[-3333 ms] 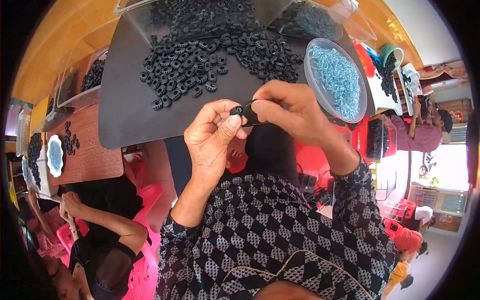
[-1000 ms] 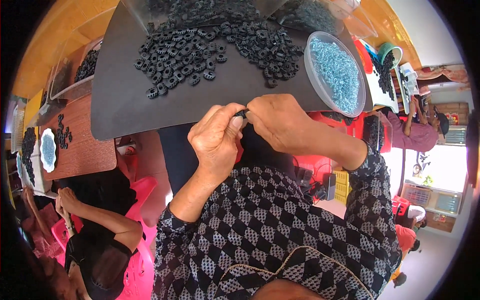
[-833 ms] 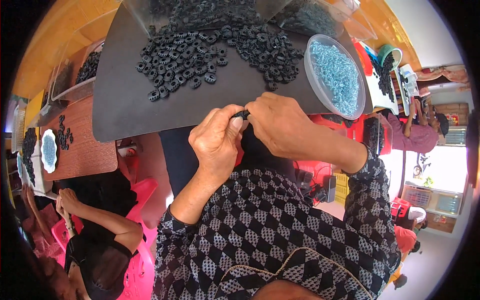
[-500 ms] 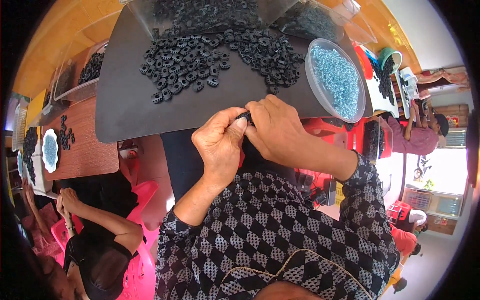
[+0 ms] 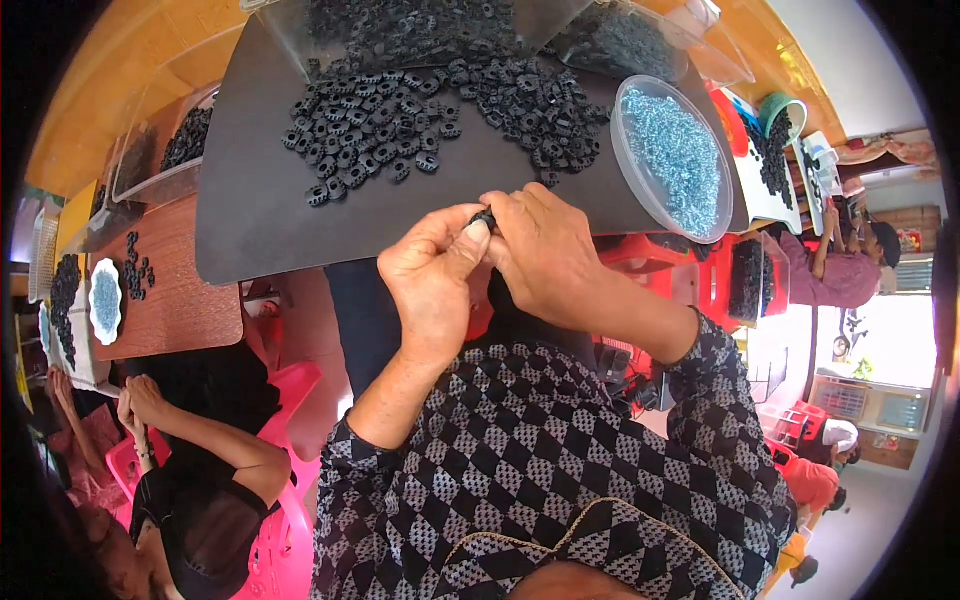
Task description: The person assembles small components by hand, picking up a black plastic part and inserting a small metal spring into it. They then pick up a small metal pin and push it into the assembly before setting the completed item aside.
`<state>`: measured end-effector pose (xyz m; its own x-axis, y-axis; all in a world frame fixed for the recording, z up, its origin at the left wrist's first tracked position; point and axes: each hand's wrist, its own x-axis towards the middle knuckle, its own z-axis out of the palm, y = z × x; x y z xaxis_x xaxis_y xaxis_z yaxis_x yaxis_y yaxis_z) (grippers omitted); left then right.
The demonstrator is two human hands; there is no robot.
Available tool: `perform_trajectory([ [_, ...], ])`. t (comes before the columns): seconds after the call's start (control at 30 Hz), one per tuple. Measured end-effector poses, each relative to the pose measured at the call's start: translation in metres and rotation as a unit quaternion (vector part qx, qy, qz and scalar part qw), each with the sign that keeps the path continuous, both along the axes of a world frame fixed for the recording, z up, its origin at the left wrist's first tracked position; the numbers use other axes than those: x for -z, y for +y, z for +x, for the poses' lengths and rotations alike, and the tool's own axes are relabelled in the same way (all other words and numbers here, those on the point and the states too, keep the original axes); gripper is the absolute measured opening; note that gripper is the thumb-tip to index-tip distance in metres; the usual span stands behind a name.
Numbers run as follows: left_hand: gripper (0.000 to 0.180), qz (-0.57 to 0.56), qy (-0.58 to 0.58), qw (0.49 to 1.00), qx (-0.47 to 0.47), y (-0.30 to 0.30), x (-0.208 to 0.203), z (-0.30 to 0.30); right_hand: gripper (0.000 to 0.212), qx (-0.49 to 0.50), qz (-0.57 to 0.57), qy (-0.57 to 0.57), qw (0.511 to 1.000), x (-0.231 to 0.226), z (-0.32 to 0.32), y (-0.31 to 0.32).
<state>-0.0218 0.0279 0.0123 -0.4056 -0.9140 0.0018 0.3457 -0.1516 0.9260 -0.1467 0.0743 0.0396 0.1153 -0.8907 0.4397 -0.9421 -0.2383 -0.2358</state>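
Note:
Both hands meet just off the front edge of the dark table [image 5: 260, 220]. Between thumb and fingers my left hand [image 5: 435, 275] pinches a small black hair claw clip [image 5: 484, 218], partly hidden by the fingertips. My right hand [image 5: 545, 250] closes on the same clip from the other side, its fingers bent and its back toward the view. Beyond the hands lie two heaps of small black toothed clip pieces, a left heap [image 5: 365, 135] and a right heap [image 5: 540, 110]. At the right, a round clear tub [image 5: 722, 205] holds many tiny pale-blue shiny pieces [image 5: 672, 150].
A clear bin [image 5: 410, 30] full of black pieces stands at the table's far side, with another clear container [image 5: 625, 45] beside it. To the left, a co-worker's hands [image 5: 140, 400] are near a brown table [image 5: 190, 300] bearing a white scalloped dish [image 5: 105, 300]. Red stools [image 5: 650, 260] stand at the right.
My hands have shifted very slightly to the left and turned a little, showing more of the black clip between the fingertips. The heaps and tub look the same.

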Motion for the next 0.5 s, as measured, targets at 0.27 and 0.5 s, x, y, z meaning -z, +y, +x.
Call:
perform_trajectory([
  [0.27, 0.021, 0.108, 0.066, 0.986, 0.104, -0.008, -0.002, 0.006, 0.032, -0.016, 0.020, -0.040, 0.999, -0.007, -0.012, 0.000],
  [0.5, 0.029, 0.060, 0.048, 0.993, 0.091, -0.008, -0.002, 0.003, 0.025, -0.041, -0.027, -0.023, 0.999, 0.003, -0.017, -0.001],
])
